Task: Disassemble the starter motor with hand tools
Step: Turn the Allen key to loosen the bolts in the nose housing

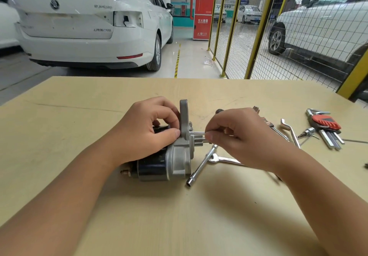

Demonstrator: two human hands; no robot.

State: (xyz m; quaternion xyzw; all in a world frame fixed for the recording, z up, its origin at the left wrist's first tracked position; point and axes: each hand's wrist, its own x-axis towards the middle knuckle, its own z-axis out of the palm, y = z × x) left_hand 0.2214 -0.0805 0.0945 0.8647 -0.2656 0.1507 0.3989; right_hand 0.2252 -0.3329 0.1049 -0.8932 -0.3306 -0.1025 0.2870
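The red cabinet (203, 8) far behind the table carries white Chinese signs, "消火栓" on top and "火警119" at the bottom, while the white car (89, 22) at far left shows a round badge and lettering too blurred to read.

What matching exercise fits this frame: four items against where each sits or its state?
Items:
1. starter motor
2. hex key set
3. left hand
4. T-handle socket wrench

States:
A. lies at the far right of the table, red holder
B. lies on its side at table centre
C. lies just right of the motor, socket end toward the camera
D. grips the motor's grey mounting flange

Pairs: 1-B, 2-A, 3-D, 4-C
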